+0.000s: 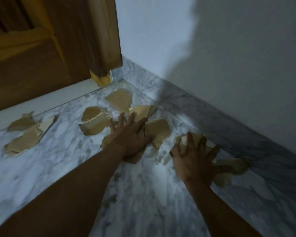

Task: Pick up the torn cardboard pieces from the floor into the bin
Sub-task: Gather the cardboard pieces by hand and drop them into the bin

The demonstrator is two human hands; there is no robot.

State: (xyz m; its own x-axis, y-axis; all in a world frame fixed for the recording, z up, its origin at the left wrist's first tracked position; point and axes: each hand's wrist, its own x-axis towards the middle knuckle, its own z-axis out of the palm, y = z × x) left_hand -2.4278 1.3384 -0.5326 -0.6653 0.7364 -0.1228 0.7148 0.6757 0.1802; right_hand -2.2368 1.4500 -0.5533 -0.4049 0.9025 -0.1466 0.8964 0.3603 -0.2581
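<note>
Several torn tan cardboard pieces lie on the white marble floor (67,151) near a room corner. My left hand (130,135) lies flat with fingers spread on pieces in the middle, next to a squarish piece (158,130). My right hand (194,157) presses with spread fingers on a crumpled piece (183,140) by the wall base; more scraps (236,165) poke out beside it. Other pieces lie farther off: one near the corner (119,99), a folded one (94,123), and a long one at the left (26,137). No bin is in view.
A wooden door (41,57) with a white threshold (41,101) stands at the back left. A white wall (212,48) with a marble skirting (195,108) runs along the right. The frame is dim and slightly blurred.
</note>
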